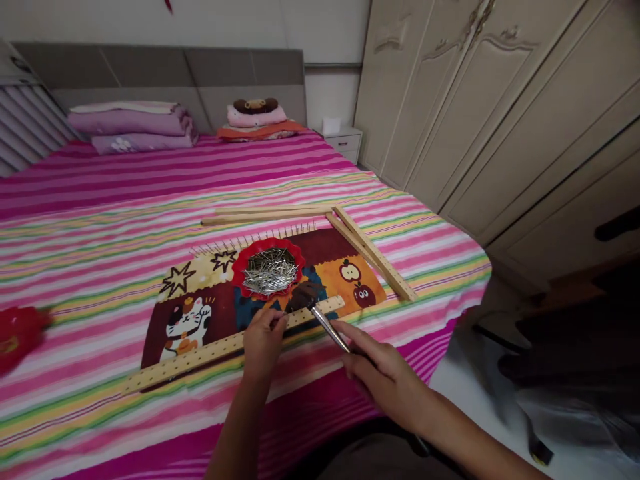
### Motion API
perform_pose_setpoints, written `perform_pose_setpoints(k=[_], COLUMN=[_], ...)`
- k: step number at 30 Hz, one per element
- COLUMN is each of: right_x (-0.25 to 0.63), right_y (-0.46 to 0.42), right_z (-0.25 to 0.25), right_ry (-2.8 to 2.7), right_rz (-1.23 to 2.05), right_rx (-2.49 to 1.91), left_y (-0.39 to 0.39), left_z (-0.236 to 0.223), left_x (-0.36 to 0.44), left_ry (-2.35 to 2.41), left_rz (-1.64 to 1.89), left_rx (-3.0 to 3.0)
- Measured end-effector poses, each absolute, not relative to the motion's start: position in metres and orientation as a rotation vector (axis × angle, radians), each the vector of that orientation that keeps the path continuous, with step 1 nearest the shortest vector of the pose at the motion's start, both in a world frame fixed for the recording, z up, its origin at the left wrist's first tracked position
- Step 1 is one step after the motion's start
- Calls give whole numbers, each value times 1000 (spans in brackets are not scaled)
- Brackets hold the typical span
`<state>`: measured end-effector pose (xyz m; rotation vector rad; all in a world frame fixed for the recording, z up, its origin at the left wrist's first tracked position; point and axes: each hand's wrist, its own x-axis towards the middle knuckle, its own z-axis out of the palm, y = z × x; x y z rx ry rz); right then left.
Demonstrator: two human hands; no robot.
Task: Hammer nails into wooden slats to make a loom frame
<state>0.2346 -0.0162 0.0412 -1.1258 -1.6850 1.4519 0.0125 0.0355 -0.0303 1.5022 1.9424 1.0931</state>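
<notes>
My left hand [263, 341] pinches something small against a wooden strip with holes [200, 355] that lies along the near edge of a cartoon-print cloth [185, 313]. My right hand [380, 373] grips a hammer [320, 312] by its metal shaft; the blurred dark head hovers just above the strip near my left fingers. A red scalloped dish [240, 263] heaped with metal pins sits on the cloth just beyond.
Loose wooden slats [370, 252] lie past the cloth on the striped bedspread [100, 220]. Folded bedding [133, 123] and pillows rest by the headboard. A wardrobe [500, 100] stands to the right, a nightstand [345, 141] beside it, and a red object [20, 333] at the left edge.
</notes>
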Motion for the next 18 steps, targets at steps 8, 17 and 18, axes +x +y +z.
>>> perform_pose_setpoints(k=[8, 17, 18], right_x=[270, 274, 275], right_y=[-36, -37, -37], right_z=[29, 13, 12], right_ry=[-1430, -1398, -1404], right_rz=[1551, 1574, 1566], right_rx=[-1305, -1342, -1343], left_y=[67, 120, 122], left_z=[5, 8, 7], left_x=[-15, -15, -17], left_ry=[2184, 2547, 2547], left_rz=[983, 311, 361], left_rx=[1629, 1891, 1853])
